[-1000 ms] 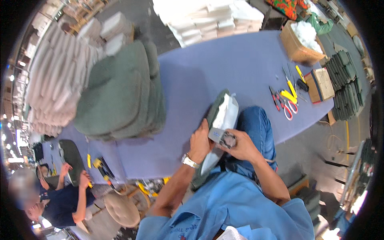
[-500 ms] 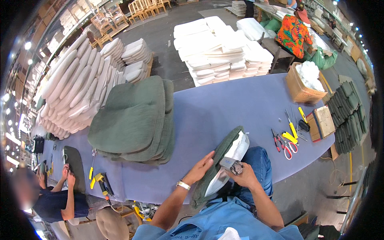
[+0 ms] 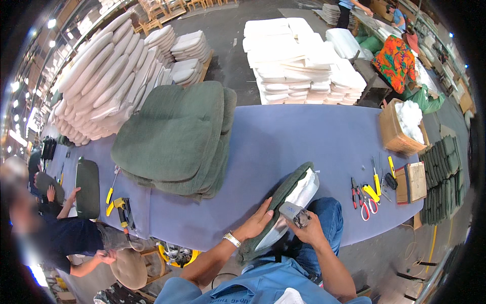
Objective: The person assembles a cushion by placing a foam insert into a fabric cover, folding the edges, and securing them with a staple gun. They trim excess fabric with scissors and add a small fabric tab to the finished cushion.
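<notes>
A dark green upholstered seat cushion (image 3: 280,198) stands tilted at the near table edge, against my lap, its white underside (image 3: 306,188) turned to the right. My left hand (image 3: 257,221) lies along the green side, fingers stretched out and pressed on the fabric. Wrapped round a grey staple gun (image 3: 294,213), my right hand (image 3: 313,234) keeps the tool over the cushion's white underside. The gun's nose and the spot beneath it are hidden from this view.
Green cushions (image 3: 167,137) are stacked left of centre on the blue table (image 3: 304,131). Red-handled scissors (image 3: 369,209), pliers (image 3: 355,192) and yellow-handled tools lie right, beside a wooden block (image 3: 410,182) and a carton (image 3: 395,131). A yellow staple gun (image 3: 120,209) lies left, near a co-worker (image 3: 61,238).
My view has shifted slightly. Both my hands, the cushion and the staple gun keep nearly the same places. The co-worker at left has moved one hand down off the green cushion.
</notes>
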Tool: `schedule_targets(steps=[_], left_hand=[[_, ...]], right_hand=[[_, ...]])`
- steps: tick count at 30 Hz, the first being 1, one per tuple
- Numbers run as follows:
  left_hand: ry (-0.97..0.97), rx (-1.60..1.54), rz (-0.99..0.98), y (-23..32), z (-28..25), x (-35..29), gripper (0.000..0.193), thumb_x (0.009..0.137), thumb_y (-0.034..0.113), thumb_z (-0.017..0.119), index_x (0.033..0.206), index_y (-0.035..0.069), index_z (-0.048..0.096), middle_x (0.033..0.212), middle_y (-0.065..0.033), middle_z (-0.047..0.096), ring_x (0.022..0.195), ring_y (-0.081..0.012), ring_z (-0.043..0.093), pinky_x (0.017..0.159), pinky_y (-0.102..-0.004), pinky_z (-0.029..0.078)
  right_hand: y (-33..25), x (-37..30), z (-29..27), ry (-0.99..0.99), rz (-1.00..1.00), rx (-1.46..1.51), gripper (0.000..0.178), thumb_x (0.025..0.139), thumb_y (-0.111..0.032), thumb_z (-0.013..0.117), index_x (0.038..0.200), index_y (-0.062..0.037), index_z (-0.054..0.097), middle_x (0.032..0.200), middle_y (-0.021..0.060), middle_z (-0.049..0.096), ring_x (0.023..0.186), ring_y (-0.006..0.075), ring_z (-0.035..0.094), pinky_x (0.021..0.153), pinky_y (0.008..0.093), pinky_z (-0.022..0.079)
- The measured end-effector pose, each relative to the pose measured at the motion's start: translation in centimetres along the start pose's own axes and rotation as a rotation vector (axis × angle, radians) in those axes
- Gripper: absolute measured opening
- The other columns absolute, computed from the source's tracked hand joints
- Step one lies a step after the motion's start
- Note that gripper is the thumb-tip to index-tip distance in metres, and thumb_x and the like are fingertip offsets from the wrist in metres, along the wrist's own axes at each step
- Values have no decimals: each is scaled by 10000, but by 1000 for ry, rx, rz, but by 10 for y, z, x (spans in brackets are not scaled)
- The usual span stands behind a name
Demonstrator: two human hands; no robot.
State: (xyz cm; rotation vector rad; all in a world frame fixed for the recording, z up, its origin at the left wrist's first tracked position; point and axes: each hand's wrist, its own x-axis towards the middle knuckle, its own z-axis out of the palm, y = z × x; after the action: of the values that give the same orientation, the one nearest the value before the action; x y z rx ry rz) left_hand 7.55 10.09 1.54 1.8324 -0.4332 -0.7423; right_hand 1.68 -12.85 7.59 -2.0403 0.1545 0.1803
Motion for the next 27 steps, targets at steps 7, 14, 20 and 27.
schedule_targets(steps=[7, 14, 20, 27], left_hand=[[138, 258, 19, 16, 6, -2, 771, 1019, 292, 563, 1577, -92, 195, 1512, -373, 402, 1420, -467, 419, 1197, -444, 325], [51, 292, -229, 41, 3, 2, 845, 1005, 341, 600, 1590, -68, 148, 1508, -373, 408, 1315, -498, 519, 1087, -503, 447], [87, 335, -169, 36, 18, -2, 849, 1007, 359, 598, 1598, -53, 148, 1599, -330, 305, 1469, -457, 362, 1169, -476, 390], [110, 350, -171, 35, 27, -4, 867, 1002, 373, 611, 1600, -49, 145, 1607, -322, 298, 1491, -468, 316, 1184, -507, 367]], right_hand=[[32, 3, 10, 15, -17, -9, 494, 776, -255, 847, 1143, 33, 682, 1033, 204, 748, 951, 364, 729, 881, 423, 560], [-6, 4, -7, -63, -17, 7, 416, 815, -172, 833, 1158, 20, 698, 941, 183, 762, 874, 317, 758, 805, 363, 577], [-2, -10, -14, -44, 41, -6, 367, 829, -153, 838, 1129, 24, 723, 982, 146, 779, 882, 214, 761, 795, 340, 580], [7, -20, -21, -125, 79, 22, 356, 838, -153, 833, 1133, 16, 725, 979, 125, 780, 877, 184, 753, 786, 322, 578]])
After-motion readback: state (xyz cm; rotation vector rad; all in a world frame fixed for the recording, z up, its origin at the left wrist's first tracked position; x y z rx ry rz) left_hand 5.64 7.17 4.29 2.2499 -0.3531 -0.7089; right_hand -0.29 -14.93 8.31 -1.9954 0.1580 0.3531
